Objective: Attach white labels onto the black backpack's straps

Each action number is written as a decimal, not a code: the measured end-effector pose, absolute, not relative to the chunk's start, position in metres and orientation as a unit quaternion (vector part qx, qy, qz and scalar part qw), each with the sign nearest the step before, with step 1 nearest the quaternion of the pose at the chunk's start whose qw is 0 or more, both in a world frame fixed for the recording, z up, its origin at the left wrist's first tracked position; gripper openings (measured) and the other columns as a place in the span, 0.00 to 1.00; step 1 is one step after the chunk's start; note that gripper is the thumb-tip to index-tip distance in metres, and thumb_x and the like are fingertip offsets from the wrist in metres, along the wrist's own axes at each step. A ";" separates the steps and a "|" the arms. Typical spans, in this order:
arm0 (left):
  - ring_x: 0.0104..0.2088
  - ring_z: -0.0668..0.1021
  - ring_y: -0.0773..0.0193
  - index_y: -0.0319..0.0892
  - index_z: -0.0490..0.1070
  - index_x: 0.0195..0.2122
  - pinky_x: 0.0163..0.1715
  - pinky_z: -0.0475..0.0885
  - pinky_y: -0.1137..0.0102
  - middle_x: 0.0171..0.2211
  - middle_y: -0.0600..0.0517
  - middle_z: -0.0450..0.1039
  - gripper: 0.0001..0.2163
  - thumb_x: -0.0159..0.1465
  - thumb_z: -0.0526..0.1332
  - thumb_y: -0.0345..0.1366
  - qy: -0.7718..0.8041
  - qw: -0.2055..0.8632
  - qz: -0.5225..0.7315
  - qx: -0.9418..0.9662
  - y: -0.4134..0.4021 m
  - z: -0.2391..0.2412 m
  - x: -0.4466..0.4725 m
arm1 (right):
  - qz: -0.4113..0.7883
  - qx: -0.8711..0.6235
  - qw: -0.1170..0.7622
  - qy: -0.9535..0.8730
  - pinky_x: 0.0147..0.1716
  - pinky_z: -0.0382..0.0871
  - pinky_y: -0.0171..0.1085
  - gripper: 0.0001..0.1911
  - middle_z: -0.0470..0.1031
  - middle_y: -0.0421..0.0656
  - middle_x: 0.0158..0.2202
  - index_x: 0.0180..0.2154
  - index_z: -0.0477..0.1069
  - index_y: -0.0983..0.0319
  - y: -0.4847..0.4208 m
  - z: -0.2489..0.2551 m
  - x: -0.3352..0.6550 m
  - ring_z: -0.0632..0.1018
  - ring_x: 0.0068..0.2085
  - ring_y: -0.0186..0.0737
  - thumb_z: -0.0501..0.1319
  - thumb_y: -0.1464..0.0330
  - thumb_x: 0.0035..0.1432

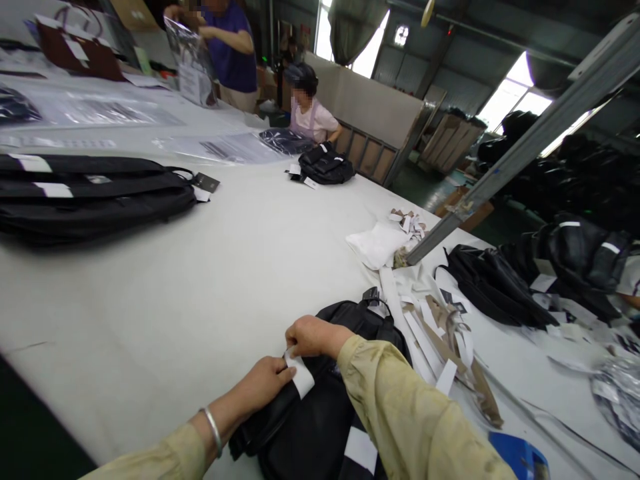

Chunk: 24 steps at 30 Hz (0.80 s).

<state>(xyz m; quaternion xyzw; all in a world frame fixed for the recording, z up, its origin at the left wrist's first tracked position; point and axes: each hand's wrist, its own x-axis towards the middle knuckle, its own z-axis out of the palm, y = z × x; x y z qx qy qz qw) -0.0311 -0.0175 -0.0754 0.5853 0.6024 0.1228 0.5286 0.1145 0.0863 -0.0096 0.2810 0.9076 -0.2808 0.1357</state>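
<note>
Near edge of white table (210, 280): black backpack (320, 427) lying flat under both forearms. Left hand (265, 381) and right hand (311, 335) both pinched shut on one white paper strip (302, 377) at bag's top. Strip likely light, flimsy, tears easily; best pinched at its end. Bag soft, floppy, probably best held by seams or top handle. Beside it, heap of loose paper strips (435, 333), too many to count. Farther left, stack of three flat black bags (95, 193). Far end: one more bag (326, 167), two people.
</note>
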 end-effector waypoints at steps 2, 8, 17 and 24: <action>0.23 0.63 0.63 0.44 0.61 0.19 0.25 0.57 0.67 0.18 0.55 0.59 0.16 0.53 0.53 0.51 0.608 0.524 0.122 0.583 -0.017 -0.079 -0.030 | -0.290 0.275 0.163 0.902 0.35 0.65 0.33 0.13 0.82 0.47 0.39 0.42 0.79 0.64 0.088 -0.002 0.113 0.79 0.40 0.40 0.66 0.67 0.55; 0.25 0.67 0.61 0.42 0.67 0.19 0.27 0.58 0.67 0.18 0.53 0.64 0.14 0.52 0.56 0.48 0.624 0.514 0.124 0.575 -0.015 -0.079 -0.029 | -0.252 0.224 0.257 0.906 0.38 0.68 0.37 0.13 0.82 0.48 0.43 0.46 0.79 0.62 0.088 0.015 0.102 0.80 0.41 0.43 0.60 0.68 0.61; 0.25 0.69 0.59 0.41 0.71 0.23 0.26 0.61 0.66 0.21 0.52 0.70 0.19 0.54 0.58 0.54 0.609 0.589 0.177 0.501 -0.022 -0.066 -0.028 | -0.203 0.214 0.170 0.940 0.35 0.66 0.39 0.08 0.81 0.49 0.34 0.37 0.80 0.64 0.083 -0.003 0.108 0.78 0.35 0.45 0.62 0.71 0.57; 0.22 0.63 0.64 0.42 0.66 0.18 0.23 0.55 0.69 0.17 0.56 0.62 0.09 0.45 0.59 0.43 0.631 0.622 0.237 0.398 -0.018 -0.067 -0.025 | -0.117 0.192 0.018 0.974 0.40 0.62 0.42 0.08 0.78 0.47 0.35 0.33 0.74 0.63 0.044 -0.027 0.142 0.74 0.40 0.44 0.58 0.69 0.64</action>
